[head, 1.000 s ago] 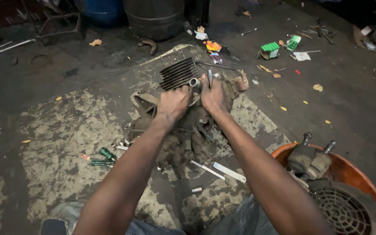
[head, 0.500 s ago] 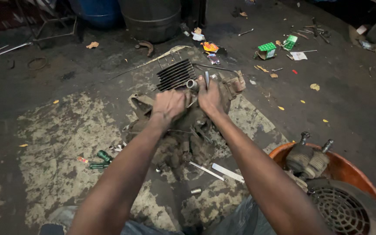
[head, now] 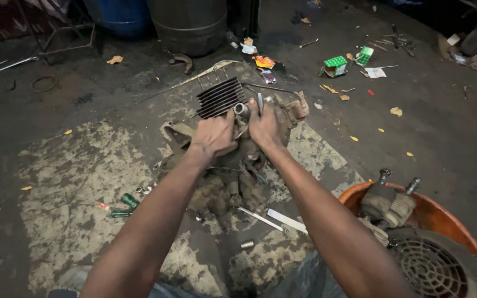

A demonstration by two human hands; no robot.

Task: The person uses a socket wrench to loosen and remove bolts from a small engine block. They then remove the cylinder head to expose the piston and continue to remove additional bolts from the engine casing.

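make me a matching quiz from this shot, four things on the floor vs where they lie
Things:
1 finned cylinder
2 orange basin
3 green boxes
4 green screwdriver

Places:
A lower right corner
B just beyond the left hand
C left of the left forearm
D far right of the right hand

Pairs: 1-B, 2-A, 3-D, 4-C

A: Where does the single view sit?
B: On the person's head, looking steeply down and forward at a stained workshop floor [head: 56, 182].
A: How near?
B: At arm's length; both forearms enter from 6 o'clock and meet just above the frame's centre.
A: What bounds the field?
B: Drums [head: 190, 25] at 12 o'clock, an orange tub [head: 443, 218] at 4 o'clock.
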